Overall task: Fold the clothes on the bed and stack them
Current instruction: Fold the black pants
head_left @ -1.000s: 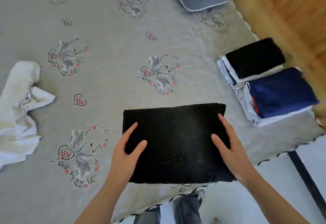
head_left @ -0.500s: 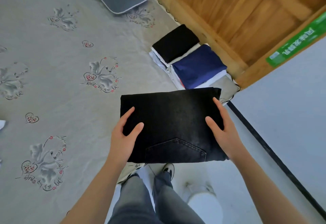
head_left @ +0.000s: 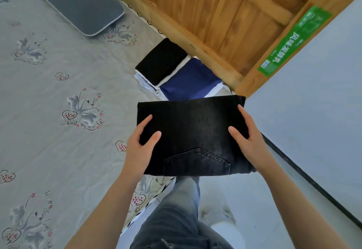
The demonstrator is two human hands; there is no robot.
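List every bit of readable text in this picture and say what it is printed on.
"风味发酵乳", white characters on the green sticker stuck to the wooden frame; its smaller print is too blurred to read.
Cursive script around the swan-and-heart prints on the bed sheet: too small and warped to read reliably.

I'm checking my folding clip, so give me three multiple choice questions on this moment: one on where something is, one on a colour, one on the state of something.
1. Where do the folded stacks lie?
A. at the bed's corner by the wooden footboard
B. on the floor
C. on the grey pillow

2. What colour is the top garment of the nearer stack?
A. red
B. navy blue
C. yellow

3. What state are the black jeans in?
A. spread out flat
B. crumpled
C. folded, gripped by both hands

Answers: 1 A, the black-topped stack and the navy-topped stack sit beside the wooden footboard. 2 B, its top is navy. 3 C, the left hand and right hand hold the folded black jeans at its sides.
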